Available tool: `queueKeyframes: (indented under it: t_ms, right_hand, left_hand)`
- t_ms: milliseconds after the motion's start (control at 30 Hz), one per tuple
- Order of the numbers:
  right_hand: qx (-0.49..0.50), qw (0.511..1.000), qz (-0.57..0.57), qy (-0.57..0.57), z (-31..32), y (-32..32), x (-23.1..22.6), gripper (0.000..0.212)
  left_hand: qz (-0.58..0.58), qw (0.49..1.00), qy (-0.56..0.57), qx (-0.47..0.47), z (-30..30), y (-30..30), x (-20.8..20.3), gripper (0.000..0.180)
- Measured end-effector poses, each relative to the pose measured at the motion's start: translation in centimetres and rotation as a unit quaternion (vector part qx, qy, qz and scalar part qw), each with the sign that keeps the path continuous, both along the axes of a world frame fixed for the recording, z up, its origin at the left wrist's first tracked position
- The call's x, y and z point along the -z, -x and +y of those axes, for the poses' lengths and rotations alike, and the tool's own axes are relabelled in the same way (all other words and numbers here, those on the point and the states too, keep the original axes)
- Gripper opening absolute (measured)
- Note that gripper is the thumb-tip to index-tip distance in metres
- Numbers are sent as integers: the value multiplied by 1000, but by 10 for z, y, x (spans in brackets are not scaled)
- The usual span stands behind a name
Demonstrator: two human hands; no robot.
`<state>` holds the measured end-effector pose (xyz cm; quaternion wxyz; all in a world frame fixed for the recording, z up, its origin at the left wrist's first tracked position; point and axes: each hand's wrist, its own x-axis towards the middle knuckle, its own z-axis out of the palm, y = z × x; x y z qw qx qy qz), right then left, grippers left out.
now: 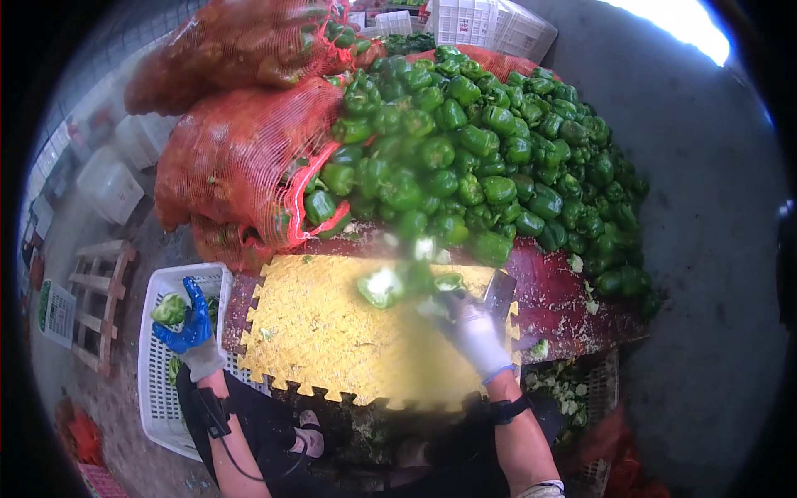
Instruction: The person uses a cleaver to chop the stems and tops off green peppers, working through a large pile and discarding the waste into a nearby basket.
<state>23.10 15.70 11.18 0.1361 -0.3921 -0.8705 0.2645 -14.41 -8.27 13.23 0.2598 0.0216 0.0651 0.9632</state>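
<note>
My left hand [187, 328], in a blue-coated glove, grips a green bell pepper [169, 309] above a white plastic basket [155, 390]. The pepper's pale, cut-looking side shows. My right hand [469, 319], in a whitish glove, is over the right part of a yellow foam mat [332, 332]. Its fingertips are at a cut green pepper piece [449, 281]; a blurred patch hides whether they grip it. Left of them lies a pepper half [380, 287] with its white inside showing. A flat dark metal piece, like a blade [501, 292], is just right of this hand.
A large heap of green bell peppers [498, 149] rises beyond the mat on a dark red surface [548, 286] strewn with scraps. Red mesh sacks [249, 158] bulge at the left. A wooden pallet [100, 290] lies farther left; a basket of trimmings [569, 394] stands below right.
</note>
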Motion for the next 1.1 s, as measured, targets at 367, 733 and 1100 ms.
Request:
queueKeyframes:
  t_ms: [367, 733, 1100]
  right_hand:
    - [-59, 995, -31, -77, -25, 36, 53, 52]
    - [-116, 972, 185, -83, -73, 57, -10, 43]
    - [-74, 978, 161, 108, -101, 59, 10, 55]
  left_hand:
    - [150, 850, 273, 426, 68, -145, 52, 47]
    - [182, 884, 253, 348, 85, -170, 65, 39]
    - [262, 857, 368, 249, 85, -195, 43, 36]
